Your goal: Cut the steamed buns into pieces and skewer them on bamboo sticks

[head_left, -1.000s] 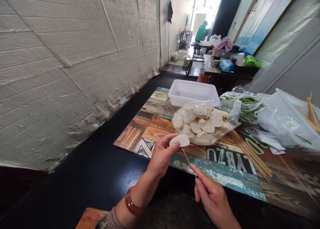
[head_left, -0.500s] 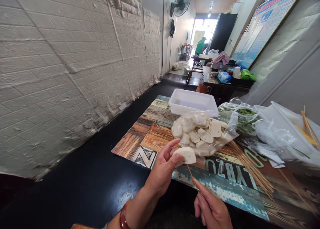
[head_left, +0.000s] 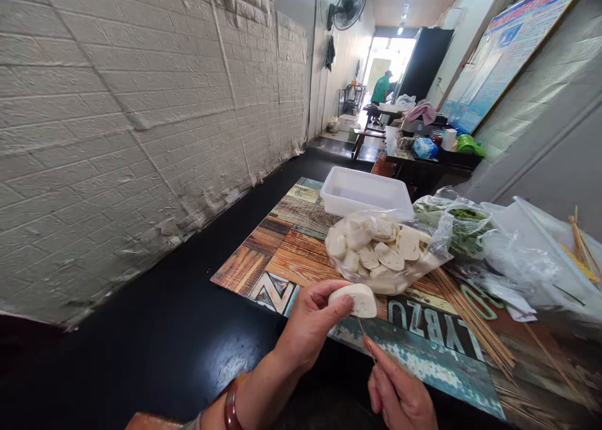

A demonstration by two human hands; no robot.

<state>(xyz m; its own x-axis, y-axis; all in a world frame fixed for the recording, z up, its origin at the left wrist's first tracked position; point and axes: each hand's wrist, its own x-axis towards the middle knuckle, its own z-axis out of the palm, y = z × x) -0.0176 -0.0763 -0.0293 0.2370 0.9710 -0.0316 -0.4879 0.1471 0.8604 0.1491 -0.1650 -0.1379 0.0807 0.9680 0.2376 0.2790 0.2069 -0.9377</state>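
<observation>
My left hand [head_left: 313,326] pinches a pale, white slice [head_left: 360,301] with small holes, thumb in front and fingers behind. Pinched in my right hand [head_left: 397,383] is a thin wooden skewer [head_left: 361,327], whose upper end meets the slice's lower edge; I cannot tell how deep it goes in. Just beyond my hands lies a clear plastic bag [head_left: 345,268] full of similar slices [head_left: 389,256]. A bundle of loose skewers [head_left: 475,326] rests on the patterned tabletop [head_left: 291,254] to the right.
A white plastic tub [head_left: 367,188] stands behind the bag. To the right are a bag of green leaves [head_left: 463,220], green-handled scissors [head_left: 477,299] and a white bin [head_left: 555,229] with skewers. Farther back, a person in green [head_left: 380,88] stands past a cluttered table [head_left: 399,148].
My left fingers have closed more tightly round the slice, which sits slightly lower and farther right. The skewer still meets its lower edge. The view has shifted a little.
</observation>
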